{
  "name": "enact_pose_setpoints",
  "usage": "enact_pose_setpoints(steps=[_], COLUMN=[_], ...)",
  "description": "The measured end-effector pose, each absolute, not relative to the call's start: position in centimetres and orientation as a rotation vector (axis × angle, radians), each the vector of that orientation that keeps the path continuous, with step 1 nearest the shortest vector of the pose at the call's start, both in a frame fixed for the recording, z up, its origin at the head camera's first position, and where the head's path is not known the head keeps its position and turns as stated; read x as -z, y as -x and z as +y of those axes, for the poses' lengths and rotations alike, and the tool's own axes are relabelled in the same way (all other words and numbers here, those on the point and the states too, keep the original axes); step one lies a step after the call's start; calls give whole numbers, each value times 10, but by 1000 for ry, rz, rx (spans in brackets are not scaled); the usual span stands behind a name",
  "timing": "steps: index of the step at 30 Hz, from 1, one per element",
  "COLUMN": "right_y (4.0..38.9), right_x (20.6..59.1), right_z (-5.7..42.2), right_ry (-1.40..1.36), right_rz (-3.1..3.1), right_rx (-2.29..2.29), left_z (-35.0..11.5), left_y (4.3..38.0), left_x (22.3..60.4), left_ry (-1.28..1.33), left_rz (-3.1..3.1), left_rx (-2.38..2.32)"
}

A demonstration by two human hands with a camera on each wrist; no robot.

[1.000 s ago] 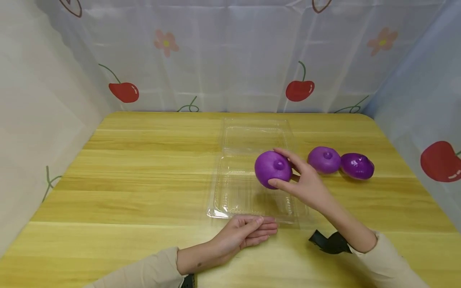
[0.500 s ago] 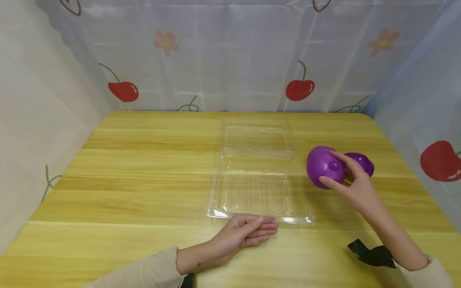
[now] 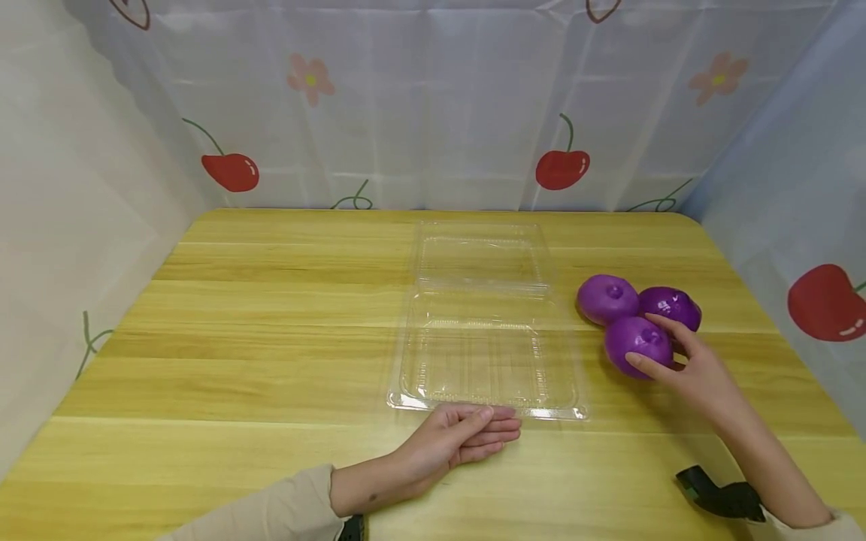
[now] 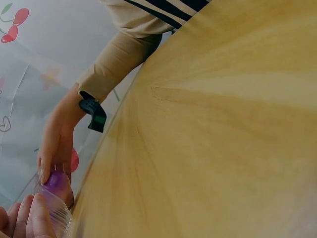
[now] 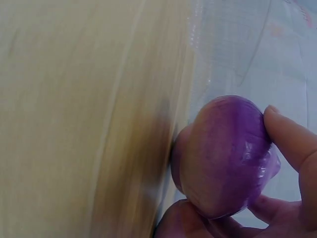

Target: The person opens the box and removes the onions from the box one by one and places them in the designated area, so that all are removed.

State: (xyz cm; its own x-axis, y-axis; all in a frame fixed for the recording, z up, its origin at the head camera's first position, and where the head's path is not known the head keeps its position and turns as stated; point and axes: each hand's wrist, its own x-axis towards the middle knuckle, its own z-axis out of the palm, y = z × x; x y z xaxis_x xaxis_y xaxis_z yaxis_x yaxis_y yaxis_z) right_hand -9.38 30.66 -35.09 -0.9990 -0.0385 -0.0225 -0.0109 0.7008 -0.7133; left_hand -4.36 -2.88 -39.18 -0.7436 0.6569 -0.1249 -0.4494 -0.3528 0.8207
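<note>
My right hand (image 3: 693,372) holds a round purple onion (image 3: 636,347) with a small nub on top, thumb on the near side and fingers on the far side. In the right wrist view the same onion (image 5: 223,156) shows a paler side, with my right hand (image 5: 292,168) around it. Two more purple onions sit right behind it, a duller one (image 3: 607,299) and a glossy one (image 3: 666,303). My left hand (image 3: 460,443) rests on its side at the front rim of a clear plastic clamshell container (image 3: 413,353), fingers extended.
The container's lid (image 3: 480,259) lies folded back toward the far side of the wooden table (image 3: 237,338). A cherry-print curtain (image 3: 433,98) closes off the back and sides. Black straps (image 3: 720,496) hang at the wrists.
My right hand has carried the onion from over the container rightward and down, to beside the other two onions. The left hand has stayed at the container's front rim.
</note>
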Motion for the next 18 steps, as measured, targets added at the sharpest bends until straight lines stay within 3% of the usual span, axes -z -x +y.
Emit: enact_pose_setpoints(steps=[18], right_y=[94], right_x=[361], right_z=[307], right_ry=[175], right_rz=[2887], right_rx=[1168], left_z=[-29], left_y=[44], left_x=[393], left_ry=[-280], left_rz=[1180], left_rx=[-2127])
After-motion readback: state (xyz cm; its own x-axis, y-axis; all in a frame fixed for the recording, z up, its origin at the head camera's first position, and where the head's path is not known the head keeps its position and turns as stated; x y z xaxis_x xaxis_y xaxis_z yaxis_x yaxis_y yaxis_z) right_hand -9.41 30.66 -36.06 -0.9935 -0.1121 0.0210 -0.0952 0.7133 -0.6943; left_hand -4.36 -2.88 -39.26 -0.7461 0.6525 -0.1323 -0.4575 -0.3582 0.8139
